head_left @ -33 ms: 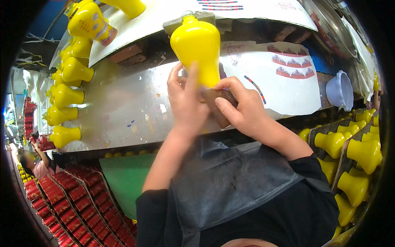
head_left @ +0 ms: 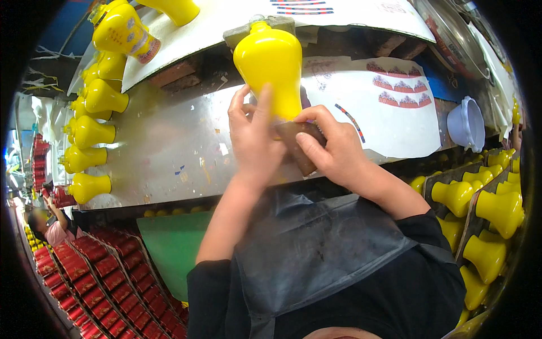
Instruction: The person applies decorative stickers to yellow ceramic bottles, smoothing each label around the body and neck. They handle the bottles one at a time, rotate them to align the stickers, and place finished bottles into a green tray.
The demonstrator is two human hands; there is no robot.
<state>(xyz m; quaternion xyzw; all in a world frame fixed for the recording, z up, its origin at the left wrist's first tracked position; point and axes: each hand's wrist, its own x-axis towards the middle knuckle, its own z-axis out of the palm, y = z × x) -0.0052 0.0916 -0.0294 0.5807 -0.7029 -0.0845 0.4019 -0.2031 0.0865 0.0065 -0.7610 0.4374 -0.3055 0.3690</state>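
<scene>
A glossy yellow vase-shaped bottle [head_left: 269, 59] lies with its neck away from me, resting on a grey block [head_left: 288, 26]. My left hand [head_left: 255, 135] is at the left of its narrow lower part, its fingers along the side and partly blurred. My right hand [head_left: 337, 146] grips a flat brown scraper-like piece [head_left: 302, 148] between thumb and fingers. That piece sits against the bottle's near end, with the forefinger touching the bottle there. The exact contact is partly hidden by the fingers.
Several yellow bottles [head_left: 93, 131] line the metal table's [head_left: 152, 164] left side. Decal sheets [head_left: 395, 127] and a lavender bucket [head_left: 466, 125] stand at right. Racks of yellow bottles [head_left: 488, 248] are lower right; red pieces [head_left: 107, 271] fill racks lower left, near another person [head_left: 59, 226].
My left hand has shifted very slightly to the left at the bottle's side. The bottle, brown piece and right hand look unchanged.
</scene>
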